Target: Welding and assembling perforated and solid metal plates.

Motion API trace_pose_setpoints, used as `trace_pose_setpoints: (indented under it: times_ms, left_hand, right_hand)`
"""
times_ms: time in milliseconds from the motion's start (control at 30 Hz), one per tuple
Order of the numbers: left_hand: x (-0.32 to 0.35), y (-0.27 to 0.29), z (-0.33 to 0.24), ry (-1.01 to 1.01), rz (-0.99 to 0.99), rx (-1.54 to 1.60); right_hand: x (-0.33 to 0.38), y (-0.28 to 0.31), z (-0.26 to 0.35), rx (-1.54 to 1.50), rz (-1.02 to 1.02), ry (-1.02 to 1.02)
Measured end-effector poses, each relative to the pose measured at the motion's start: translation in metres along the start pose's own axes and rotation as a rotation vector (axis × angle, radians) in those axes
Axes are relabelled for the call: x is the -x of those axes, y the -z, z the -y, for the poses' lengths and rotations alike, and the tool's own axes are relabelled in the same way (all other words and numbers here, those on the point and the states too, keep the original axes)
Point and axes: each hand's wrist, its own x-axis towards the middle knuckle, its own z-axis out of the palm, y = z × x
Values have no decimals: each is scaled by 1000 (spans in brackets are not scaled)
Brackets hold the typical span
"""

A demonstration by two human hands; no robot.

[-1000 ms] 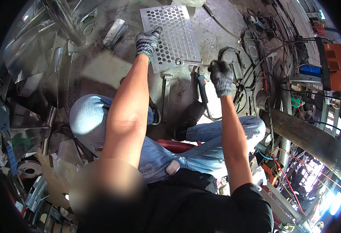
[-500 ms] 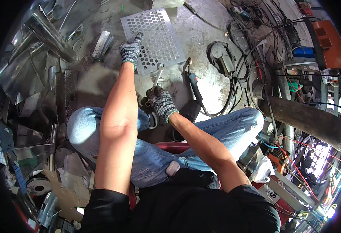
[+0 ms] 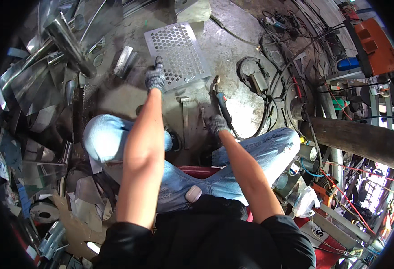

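On the concrete floor between the person's knees, the left hand, in a grey knit glove, presses flat on the near left corner of a perforated steel plate; its grip is not closed round anything, the fingers spread and pointing up over the plate's edge, holding the sheet down rather than lifting it. The right hand, gloved the same way, lies lower and nearer the body, beside the handle of a welding torch whose nozzle points up toward the plate's near right corner. Whether that grip is clenched on the torch handle or only resting against it I cannot tell, since the fingers are small and partly hidden.

Just below the plate, a narrow T-shaped steel bar lies on the floor between the two hands, one end touching or nearly touching the plate's near edge. No arc, glow or smoke shows at the torch tip, so by my judgement the joining of bar and plate is not under way at this moment: the pieces look laid out and steadied, with the weld itself left to do.

Further out, the torch's black hose loops over the floor to the right near a welding mask; offcuts of sheet metal pile up on the left, and an orange machine stands at the upper right.
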Motion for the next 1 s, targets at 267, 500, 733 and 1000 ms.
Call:
trace_pose_setpoints:
  times_ms: [267,500,733,1000]
  left_hand:
    - [125,-20,58,155,-166,671]
    - [120,-16,58,-39,-245,785]
    - [69,-42,117,82,-253,1099]
    - [60,-31,37,-37,-257,1378]
  right_hand:
    - [-81,110,68,-700,-386,159]
    - [-88,83,68,-897,-367,204]
    - [-78,75,87,-899,-452,187]
    - [-72,121,107,-1259,-525,138]
